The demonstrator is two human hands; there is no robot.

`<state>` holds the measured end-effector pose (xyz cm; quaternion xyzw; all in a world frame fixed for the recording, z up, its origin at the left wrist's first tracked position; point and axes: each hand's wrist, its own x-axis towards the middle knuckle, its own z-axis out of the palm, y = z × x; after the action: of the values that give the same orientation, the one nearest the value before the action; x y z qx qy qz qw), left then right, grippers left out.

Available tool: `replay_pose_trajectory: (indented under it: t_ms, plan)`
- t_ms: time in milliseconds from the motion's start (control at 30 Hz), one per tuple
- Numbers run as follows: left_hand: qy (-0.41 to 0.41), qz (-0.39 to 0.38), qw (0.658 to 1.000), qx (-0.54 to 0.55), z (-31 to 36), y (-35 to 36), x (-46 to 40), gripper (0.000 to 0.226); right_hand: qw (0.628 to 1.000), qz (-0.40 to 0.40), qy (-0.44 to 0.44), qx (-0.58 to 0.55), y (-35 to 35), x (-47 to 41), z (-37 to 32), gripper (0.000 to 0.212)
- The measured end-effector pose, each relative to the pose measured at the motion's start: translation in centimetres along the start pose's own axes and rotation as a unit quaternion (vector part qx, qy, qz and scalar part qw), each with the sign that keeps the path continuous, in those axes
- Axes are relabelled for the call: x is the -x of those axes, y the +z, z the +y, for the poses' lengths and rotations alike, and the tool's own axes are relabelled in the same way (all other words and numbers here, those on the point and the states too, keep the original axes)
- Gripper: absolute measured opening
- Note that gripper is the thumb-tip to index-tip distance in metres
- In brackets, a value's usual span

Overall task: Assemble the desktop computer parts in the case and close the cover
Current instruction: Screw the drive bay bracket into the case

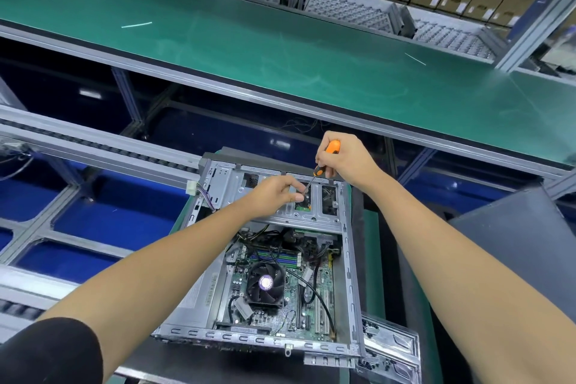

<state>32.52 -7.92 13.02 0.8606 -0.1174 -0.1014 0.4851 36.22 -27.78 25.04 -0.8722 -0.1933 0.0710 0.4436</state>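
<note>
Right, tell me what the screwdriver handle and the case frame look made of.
Screwdriver handle: glossy orange plastic with black, possibly rubbery, grip sections. Case frame: bare grey sheet metal, probably steel, dull sheen with stamped slots and folded edges.

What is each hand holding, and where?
Right hand grips the screwdriver by its handle. Left hand pinches near the tip; what it holds cannot be told.

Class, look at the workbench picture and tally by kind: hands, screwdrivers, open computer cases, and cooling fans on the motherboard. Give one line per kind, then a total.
Hands: 2, the left hand and the right hand
Screwdrivers: 1, the orange-handled screwdriver
Open computer cases: 1, the case
Cooling fans: 1, the fan
Total: 5
</note>
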Motion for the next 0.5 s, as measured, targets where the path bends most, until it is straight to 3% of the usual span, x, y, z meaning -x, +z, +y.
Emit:
replay_pose_trajectory:
  t_ms: [133, 300, 367, 500]
  plan:
    - [-0.021, 0.019, 0.999, 0.045, 0.5, -0.1, 0.6, 0.021, 1.000, 0.011, 0.006, 0.006, 0.0, 0.2, 0.3, 0.014]
    - [-0.026, 0.188, 0.979, 0.081, 1.4, 2.1, 4.1, 0.041, 1.000, 0.014, 0.004, 0.006, -0.2, 0.3, 0.5, 0.014]
    - [-0.031, 0.186, 0.976, 0.111, 1.5, 4.2, 6.1, 0.042, 1.000, 0.015, 0.006, 0.012, -0.2, 0.4, 0.6, 0.014]
    - [-0.131, 0.166, 0.959, 0.190, 1.2, 8.0, 8.8, 0.037, 1.000, 0.017, 0.005, 0.016, -0.1, 0.5, 0.8, 0.015]
